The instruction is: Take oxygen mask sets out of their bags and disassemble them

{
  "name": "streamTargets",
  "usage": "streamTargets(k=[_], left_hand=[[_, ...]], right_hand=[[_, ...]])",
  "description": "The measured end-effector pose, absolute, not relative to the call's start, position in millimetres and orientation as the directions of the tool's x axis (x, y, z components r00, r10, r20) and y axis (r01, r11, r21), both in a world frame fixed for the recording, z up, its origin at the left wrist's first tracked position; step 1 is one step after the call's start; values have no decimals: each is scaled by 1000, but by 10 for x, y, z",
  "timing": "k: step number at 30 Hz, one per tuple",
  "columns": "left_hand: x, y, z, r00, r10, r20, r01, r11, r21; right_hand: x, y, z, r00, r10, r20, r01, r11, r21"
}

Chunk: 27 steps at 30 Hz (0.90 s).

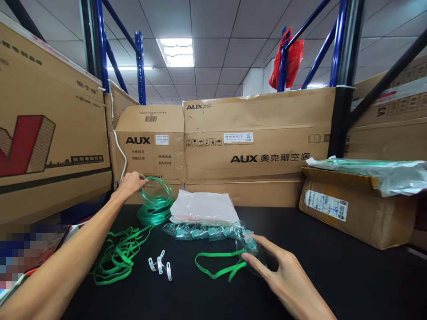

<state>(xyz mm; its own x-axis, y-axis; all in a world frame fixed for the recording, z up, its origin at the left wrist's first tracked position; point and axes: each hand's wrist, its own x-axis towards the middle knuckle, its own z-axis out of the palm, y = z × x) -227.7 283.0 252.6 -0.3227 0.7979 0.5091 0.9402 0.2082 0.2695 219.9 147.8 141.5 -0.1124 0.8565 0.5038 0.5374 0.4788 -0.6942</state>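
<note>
My left hand (131, 183) reaches far forward and pinches the top loop of a coil of green clear tubing (155, 206) at the back of the black table (333, 275). My right hand (283, 275) rests near the front, fingers closed around a clear green mask (248, 245) with a green elastic strap (216, 264) trailing left from it. A row of more clear masks (203, 231) lies between the hands, with a stack of flat plastic bags (202, 206) behind it.
A tangle of green elastic straps (116, 258) and three small white clips (160, 265) lie at front left. Large AUX cardboard boxes (256, 146) wall the back and left. An open carton (353, 209) of bagged green parts stands at right.
</note>
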Motion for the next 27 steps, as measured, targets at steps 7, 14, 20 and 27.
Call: streamTargets(k=[7, 14, 20, 27], left_hand=[[-1935, 2396, 3045, -348, 609, 713, 921, 81, 381], [-1239, 1952, 3047, -194, 685, 703, 833, -263, 486], [-566, 1566, 2179, 131, 883, 451, 723, -396, 566], [-433, 1465, 1523, 86, 965, 249, 847, -202, 492]], right_hand=[[2281, 1507, 1384, -134, 866, 482, 568, 466, -679], [2629, 1583, 1302, -72, 885, 459, 588, 409, -697], [3007, 1620, 1222, 137, 825, 549, 677, 327, -659], [3074, 1518, 1257, 290, 725, 624, 712, 273, -647]])
